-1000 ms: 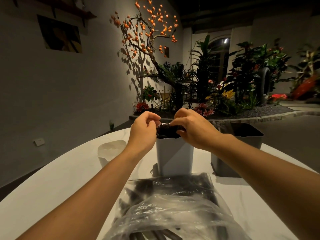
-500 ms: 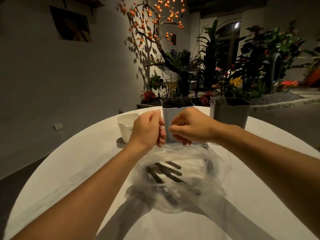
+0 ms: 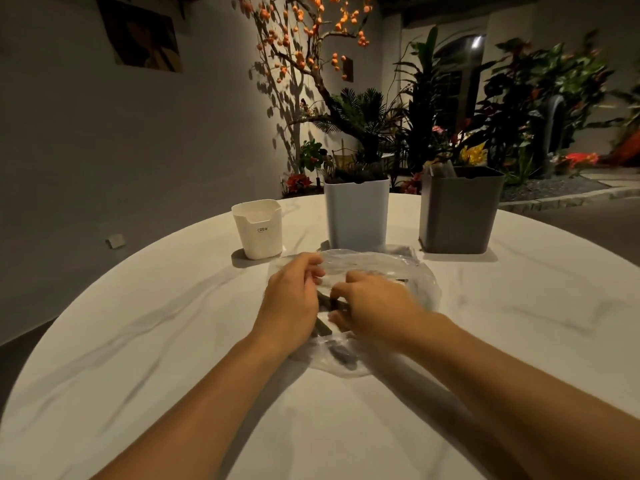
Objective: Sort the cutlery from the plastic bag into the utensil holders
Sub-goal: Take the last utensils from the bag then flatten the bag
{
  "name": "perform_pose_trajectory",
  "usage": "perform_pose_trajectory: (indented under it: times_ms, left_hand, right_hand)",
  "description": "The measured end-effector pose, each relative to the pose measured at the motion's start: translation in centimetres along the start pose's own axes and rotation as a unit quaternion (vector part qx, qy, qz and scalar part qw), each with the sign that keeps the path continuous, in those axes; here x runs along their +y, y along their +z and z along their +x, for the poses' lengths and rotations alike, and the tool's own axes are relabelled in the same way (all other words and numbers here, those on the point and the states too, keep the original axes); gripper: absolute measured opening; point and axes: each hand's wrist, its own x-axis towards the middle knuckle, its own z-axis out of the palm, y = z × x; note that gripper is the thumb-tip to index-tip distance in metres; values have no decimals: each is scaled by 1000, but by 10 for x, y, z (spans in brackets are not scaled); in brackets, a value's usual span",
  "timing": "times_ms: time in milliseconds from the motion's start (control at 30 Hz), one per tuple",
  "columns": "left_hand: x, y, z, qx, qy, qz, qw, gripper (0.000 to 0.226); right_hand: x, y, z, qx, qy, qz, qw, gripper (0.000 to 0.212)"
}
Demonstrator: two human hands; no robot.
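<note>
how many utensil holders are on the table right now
3, in a row behind the plastic bag: a short white holder on the left, a taller light grey holder in the middle, and a dark grey holder on the right. None looks hidden.

The small white utensil holder (image 3: 258,229) bears grey lettering that reads "CRBW".

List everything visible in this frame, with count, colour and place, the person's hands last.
table: 1, white marbled, round, fills the foreground
plastic bag: 1, clear, table centre, under both hands
cutlery: several dark pieces, count unclear, inside the bag
small holder: 1, white, far left
middle holder: 1, light grey, holds dark items
large holder: 1, dark grey, far right
plants: many, green with orange and red, behind the table
left hand: on the bag
right hand: on the bag
</note>
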Motion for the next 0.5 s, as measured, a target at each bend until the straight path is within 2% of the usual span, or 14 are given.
perform_pose_trajectory:
  times_ms: [67,233,367,500]
  left_hand:
    - [-5,2,2,-12,4,11,1000,31]
    - [-12,2,-1,-54,15,52,997,29]
    - [-10,0,-8,-91,64,114,987,21]
    - [-12,2,-11,-107,122,140,977,25]
  right_hand:
    - [1,1,-1,35,-8,-28,999,32]
    - [-7,-9,-2,-17,-8,-108,994,43]
    - [-8,-6,-4,-10,-5,-109,994,41]
    - [-6,-1,-8,11,-9,-93,996,37]
